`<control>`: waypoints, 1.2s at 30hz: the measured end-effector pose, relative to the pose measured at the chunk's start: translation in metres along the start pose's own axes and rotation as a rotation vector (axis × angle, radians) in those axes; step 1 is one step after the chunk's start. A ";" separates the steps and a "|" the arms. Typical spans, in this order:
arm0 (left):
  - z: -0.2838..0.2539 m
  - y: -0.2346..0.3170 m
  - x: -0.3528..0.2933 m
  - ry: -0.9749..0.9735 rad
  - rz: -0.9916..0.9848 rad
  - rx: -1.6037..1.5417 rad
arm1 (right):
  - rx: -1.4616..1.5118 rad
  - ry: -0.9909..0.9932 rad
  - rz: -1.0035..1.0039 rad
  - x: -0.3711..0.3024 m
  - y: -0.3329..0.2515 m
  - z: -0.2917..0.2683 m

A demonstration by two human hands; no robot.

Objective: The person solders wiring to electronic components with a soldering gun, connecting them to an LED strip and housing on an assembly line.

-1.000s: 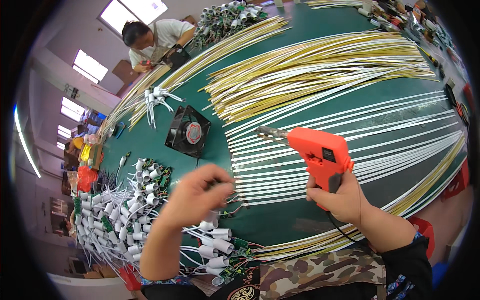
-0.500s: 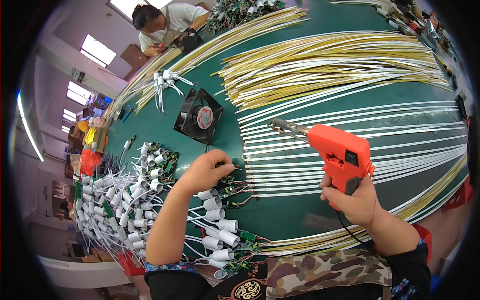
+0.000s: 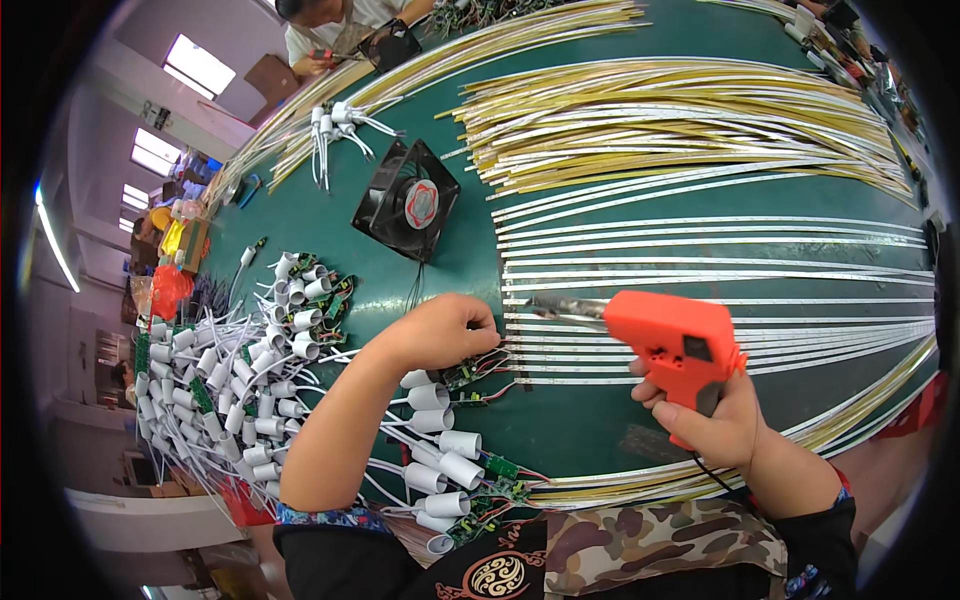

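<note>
Two changes stand out from half a second ago: your left hand (image 3: 450, 330) has come right up beside the left ends of the white strips (image 3: 575, 380), and your soldering gun (image 3: 665, 335) has dropped nearer to you across the row. Its dark tip (image 3: 560, 307) now hangs over the strips near their left ends, just to the right of your left fingers, rather than farther off toward the far strips. In my judgement, that brings both your hands onto one small working area.

Your left fingers are curled in toward the thumb; whether they pinch a wire, you can't tell from this angle, as the hand hides it. Your right hand (image 3: 715, 420) is wrapped around the gun's grip, thumb along the near side.

Near your left forearm lie white cylinders (image 3: 461, 470) with wired green boards (image 3: 500, 466). A black fan (image 3: 422, 204) stands beyond your left hand, and a heap of yellow and white strips (image 3: 690, 120) lies on the far side of the row.
</note>
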State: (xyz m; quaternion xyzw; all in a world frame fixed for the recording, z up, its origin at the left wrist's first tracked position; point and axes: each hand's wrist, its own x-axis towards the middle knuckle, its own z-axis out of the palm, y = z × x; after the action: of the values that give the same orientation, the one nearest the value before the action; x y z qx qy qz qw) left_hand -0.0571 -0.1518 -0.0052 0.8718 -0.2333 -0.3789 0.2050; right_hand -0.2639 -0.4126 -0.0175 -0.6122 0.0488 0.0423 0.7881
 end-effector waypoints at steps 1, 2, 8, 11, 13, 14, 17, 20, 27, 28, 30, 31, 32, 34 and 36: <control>0.000 0.001 0.000 -0.011 -0.013 0.030 | -0.107 -0.031 0.004 0.000 0.000 0.001; 0.000 0.001 0.000 -0.023 -0.026 0.059 | -0.215 -0.062 0.007 0.000 0.000 0.001; 0.002 0.000 0.006 -0.012 -0.081 0.038 | -0.438 -0.112 -0.122 0.001 0.020 0.009; 0.002 0.001 0.004 0.006 -0.076 0.031 | -0.475 -0.142 -0.165 0.002 0.023 0.011; 0.003 -0.002 0.005 -0.004 -0.089 0.023 | -0.567 -0.165 -0.185 0.005 0.022 0.012; 0.003 -0.003 0.006 -0.014 -0.102 0.019 | -0.569 -0.167 -0.182 0.006 0.020 0.012; 0.003 -0.002 0.006 0.001 -0.092 0.032 | -0.586 -0.187 -0.193 0.008 0.016 0.015; 0.003 0.000 0.006 0.014 -0.072 0.070 | -0.612 -0.193 -0.154 0.008 0.014 0.016; 0.004 0.003 0.006 0.024 -0.082 0.089 | -0.616 -0.200 -0.181 0.008 0.014 0.015; 0.004 0.002 0.005 0.032 -0.074 0.097 | -0.609 -0.207 -0.181 0.008 0.014 0.015; 0.004 0.003 0.005 0.040 -0.064 0.107 | -0.599 -0.205 -0.187 0.008 0.014 0.016; 0.003 0.004 0.005 0.035 -0.067 0.115 | -0.590 -0.203 -0.192 0.008 0.014 0.016; 0.003 0.004 0.005 0.031 -0.069 0.122 | -0.591 -0.201 -0.192 0.007 0.014 0.016; 0.004 0.003 0.005 0.028 -0.077 0.109 | -0.604 -0.190 -0.193 0.007 0.014 0.016; 0.004 0.001 0.006 0.026 -0.085 0.095 | -0.592 -0.177 -0.192 0.005 0.015 0.014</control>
State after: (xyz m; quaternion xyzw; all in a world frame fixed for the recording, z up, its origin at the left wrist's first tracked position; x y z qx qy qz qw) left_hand -0.0569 -0.1566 -0.0109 0.8944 -0.2114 -0.3645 0.1500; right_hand -0.2600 -0.3955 -0.0290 -0.8107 -0.0921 0.0332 0.5772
